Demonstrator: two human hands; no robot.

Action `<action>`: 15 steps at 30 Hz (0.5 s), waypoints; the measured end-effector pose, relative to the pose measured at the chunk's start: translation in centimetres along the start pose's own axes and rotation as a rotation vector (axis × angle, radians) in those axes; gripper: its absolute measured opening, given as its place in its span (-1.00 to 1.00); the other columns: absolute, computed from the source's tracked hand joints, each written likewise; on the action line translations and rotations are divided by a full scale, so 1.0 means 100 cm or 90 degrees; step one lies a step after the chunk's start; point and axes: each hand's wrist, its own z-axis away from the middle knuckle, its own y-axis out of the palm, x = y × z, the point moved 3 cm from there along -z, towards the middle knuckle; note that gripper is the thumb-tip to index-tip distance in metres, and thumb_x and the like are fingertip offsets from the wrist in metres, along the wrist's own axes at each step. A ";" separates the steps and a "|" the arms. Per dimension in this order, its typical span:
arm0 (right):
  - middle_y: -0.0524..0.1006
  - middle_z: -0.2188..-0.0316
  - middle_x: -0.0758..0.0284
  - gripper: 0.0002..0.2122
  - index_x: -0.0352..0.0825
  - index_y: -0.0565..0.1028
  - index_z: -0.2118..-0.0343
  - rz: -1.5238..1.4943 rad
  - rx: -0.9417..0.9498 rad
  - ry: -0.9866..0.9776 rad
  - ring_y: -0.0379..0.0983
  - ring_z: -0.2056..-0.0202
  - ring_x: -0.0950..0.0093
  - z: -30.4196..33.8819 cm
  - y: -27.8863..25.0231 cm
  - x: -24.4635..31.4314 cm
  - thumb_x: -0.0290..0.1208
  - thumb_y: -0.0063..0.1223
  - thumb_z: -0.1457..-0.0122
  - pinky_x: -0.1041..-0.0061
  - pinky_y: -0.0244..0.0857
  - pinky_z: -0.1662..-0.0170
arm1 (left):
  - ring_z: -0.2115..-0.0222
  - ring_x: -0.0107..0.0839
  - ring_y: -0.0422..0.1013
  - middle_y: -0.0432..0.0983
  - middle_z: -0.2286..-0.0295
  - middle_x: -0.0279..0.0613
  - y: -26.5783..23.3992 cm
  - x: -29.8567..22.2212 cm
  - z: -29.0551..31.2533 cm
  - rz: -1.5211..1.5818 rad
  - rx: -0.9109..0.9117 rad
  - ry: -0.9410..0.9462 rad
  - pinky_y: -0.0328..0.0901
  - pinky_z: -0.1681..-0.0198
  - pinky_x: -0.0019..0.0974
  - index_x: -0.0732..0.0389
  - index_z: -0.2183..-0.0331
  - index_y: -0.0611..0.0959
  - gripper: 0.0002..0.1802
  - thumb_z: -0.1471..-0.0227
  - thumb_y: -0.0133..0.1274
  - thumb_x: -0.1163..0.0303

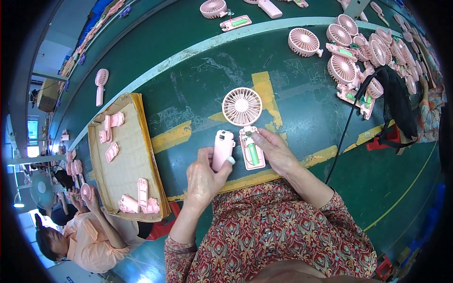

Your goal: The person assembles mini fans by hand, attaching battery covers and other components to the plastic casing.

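My left hand (200,177) is closed round a pink handle cover (222,152), a rounded shell with a small dark window near its top. White wrapping shows on a fingertip of that hand. Just to the right lies a pink handheld fan (241,106), its round grille pointing away from me. Its handle is uncovered, so a green battery (253,153), thin wires and a small circuit board show inside. My right hand (277,153) grips the handle's right edge, thumb near the circuit board. Cover and handle are side by side, slightly apart.
At left stands a shallow cardboard box (153,155) with several pink shell pieces. Pink fans (342,68) are heaped at right, near a black cable (347,127) and black cloth. A pale rail (188,46) divides the green bench. A co-worker (89,236) sits at left holding a fan.
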 end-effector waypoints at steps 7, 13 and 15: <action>0.40 0.15 0.33 -0.65 -0.40 0.25 -0.04 -0.024 0.011 0.033 0.36 0.18 0.62 0.007 0.004 0.002 -0.29 -0.23 -0.29 0.65 0.30 0.12 | 0.46 0.00 0.50 0.51 0.42 0.19 0.020 -0.023 0.008 -0.026 -0.001 0.107 0.40 0.37 -0.10 0.40 0.03 0.32 -0.33 0.15 0.13 0.27; 0.32 0.02 0.29 -0.62 -0.41 0.16 -0.12 -0.002 0.052 0.017 0.22 -0.01 0.55 0.010 0.005 0.004 -0.37 -0.26 -0.28 0.54 0.15 -0.07 | 0.54 0.01 0.50 0.50 0.45 0.26 0.028 -0.030 0.008 -0.089 -0.029 0.154 0.41 0.48 -0.10 0.48 0.05 0.36 -0.34 0.15 0.12 0.27; 0.30 0.01 0.30 -0.59 -0.40 0.13 -0.14 0.004 0.062 0.029 0.23 0.00 0.56 0.011 0.006 0.006 -0.43 -0.27 -0.24 0.53 0.16 -0.05 | 0.57 0.01 0.50 0.50 0.46 0.27 0.029 -0.032 0.007 -0.099 -0.035 0.164 0.41 0.52 -0.10 0.49 0.06 0.38 -0.35 0.16 0.13 0.27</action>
